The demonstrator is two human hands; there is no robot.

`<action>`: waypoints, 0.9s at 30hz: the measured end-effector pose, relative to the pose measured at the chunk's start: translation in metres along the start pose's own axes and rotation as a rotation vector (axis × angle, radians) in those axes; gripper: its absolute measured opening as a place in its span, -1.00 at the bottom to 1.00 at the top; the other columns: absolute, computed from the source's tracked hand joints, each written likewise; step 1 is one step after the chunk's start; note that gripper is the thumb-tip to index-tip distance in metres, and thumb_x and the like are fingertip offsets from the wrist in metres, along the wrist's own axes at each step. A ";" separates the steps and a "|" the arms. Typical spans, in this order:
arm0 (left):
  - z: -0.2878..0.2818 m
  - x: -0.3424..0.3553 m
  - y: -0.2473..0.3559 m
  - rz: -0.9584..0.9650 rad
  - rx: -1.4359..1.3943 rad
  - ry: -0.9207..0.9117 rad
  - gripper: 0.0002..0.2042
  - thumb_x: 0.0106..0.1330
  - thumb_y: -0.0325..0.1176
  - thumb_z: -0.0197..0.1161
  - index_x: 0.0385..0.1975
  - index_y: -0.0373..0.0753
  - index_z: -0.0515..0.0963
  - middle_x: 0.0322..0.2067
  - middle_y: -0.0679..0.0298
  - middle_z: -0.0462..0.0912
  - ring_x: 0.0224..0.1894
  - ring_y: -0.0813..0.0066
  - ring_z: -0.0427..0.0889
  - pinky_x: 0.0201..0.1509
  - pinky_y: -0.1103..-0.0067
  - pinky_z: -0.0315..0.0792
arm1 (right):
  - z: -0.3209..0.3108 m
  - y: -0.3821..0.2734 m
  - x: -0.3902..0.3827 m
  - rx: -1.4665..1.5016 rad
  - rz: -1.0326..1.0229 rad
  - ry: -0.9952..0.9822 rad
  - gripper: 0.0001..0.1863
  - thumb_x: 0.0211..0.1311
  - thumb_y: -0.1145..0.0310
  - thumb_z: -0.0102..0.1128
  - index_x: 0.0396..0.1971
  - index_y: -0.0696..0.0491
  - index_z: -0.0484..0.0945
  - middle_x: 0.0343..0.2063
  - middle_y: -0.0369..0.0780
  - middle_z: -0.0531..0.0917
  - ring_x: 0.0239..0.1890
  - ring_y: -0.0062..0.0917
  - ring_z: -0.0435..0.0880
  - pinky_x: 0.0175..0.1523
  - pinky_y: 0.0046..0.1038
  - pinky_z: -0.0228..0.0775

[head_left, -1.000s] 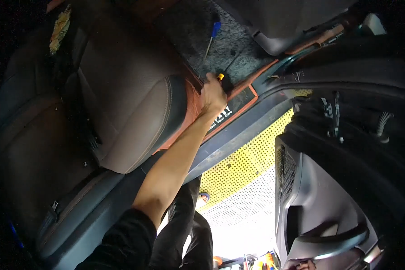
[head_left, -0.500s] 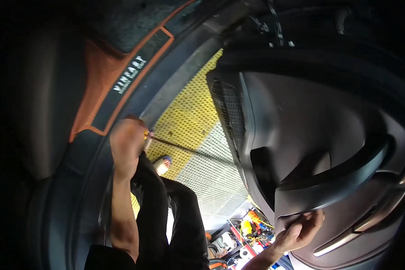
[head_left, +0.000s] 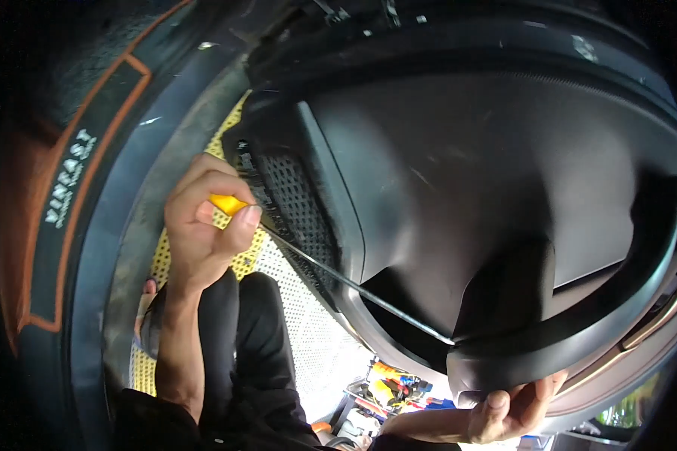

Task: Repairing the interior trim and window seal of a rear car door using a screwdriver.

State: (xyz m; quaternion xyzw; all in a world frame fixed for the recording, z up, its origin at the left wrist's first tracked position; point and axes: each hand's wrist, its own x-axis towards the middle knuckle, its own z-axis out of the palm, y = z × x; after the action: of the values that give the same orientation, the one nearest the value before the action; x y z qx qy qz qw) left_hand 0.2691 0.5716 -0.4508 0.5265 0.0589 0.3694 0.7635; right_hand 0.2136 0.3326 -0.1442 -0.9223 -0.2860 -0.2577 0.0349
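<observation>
My left hand (head_left: 203, 233) is closed round the yellow handle (head_left: 226, 203) of a screwdriver with a long, thin metal shaft (head_left: 365, 292). The shaft slants down to the right, its tip at the front end of the curved black pull handle (head_left: 579, 334) on an open car door panel (head_left: 429, 165). Whether the tip has gone into a gap there cannot be made out. Low on the right, my right hand (head_left: 515, 412) grips the underside of that pull handle, thumb toward me, with its fingertips partly hidden behind it.
The car's door sill (head_left: 132, 165), with an orange-edged trim piece (head_left: 49, 263), runs along the left. Below lies perforated yellow and white flooring (head_left: 297, 323). My legs (head_left: 267, 353) in dark trousers are at lower centre. A cart of assorted tools (head_left: 387, 387) stands beyond the door's lower edge.
My view has come closer to the door. The left hand has lifted the screwdriver, bringing its tip to the pull handle's end. The right hand stays under the pull handle.
</observation>
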 end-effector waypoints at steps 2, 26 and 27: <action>0.009 0.000 -0.013 0.025 0.043 0.011 -0.91 0.10 -0.49 0.30 -0.43 -0.32 0.55 -0.39 0.24 0.48 -0.32 0.44 0.49 -0.20 0.55 0.36 | -0.002 0.005 -0.012 -0.015 -0.017 0.086 -0.39 0.23 0.10 0.43 0.13 0.22 0.57 -0.04 -0.07 0.60 0.05 -0.30 0.61 0.17 -0.41 0.39; 0.012 -0.017 -0.027 0.112 0.076 -0.022 -0.86 0.17 -0.37 0.24 -0.39 -0.31 0.51 -0.38 0.21 0.44 -0.35 0.38 0.45 -0.26 0.51 0.35 | 0.014 0.009 -0.030 -0.480 0.023 0.449 -0.11 0.13 -0.34 0.19 -0.04 0.35 0.59 -0.06 0.13 0.55 0.04 -0.13 0.53 0.14 -0.13 0.35; 0.014 -0.022 -0.029 0.110 0.075 -0.028 -0.86 0.18 -0.37 0.25 -0.38 -0.31 0.51 -0.38 0.21 0.44 -0.35 0.38 0.45 -0.26 0.51 0.35 | 0.016 0.007 -0.027 -0.485 0.031 0.437 -0.09 0.13 -0.35 0.19 -0.03 0.36 0.58 -0.06 0.12 0.54 0.04 -0.14 0.53 0.13 -0.13 0.36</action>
State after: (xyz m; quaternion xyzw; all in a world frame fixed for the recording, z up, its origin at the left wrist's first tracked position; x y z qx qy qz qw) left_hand 0.2746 0.5427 -0.4755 0.5624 0.0330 0.4007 0.7225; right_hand 0.2054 0.3164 -0.1714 -0.8308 -0.1881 -0.5095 -0.1215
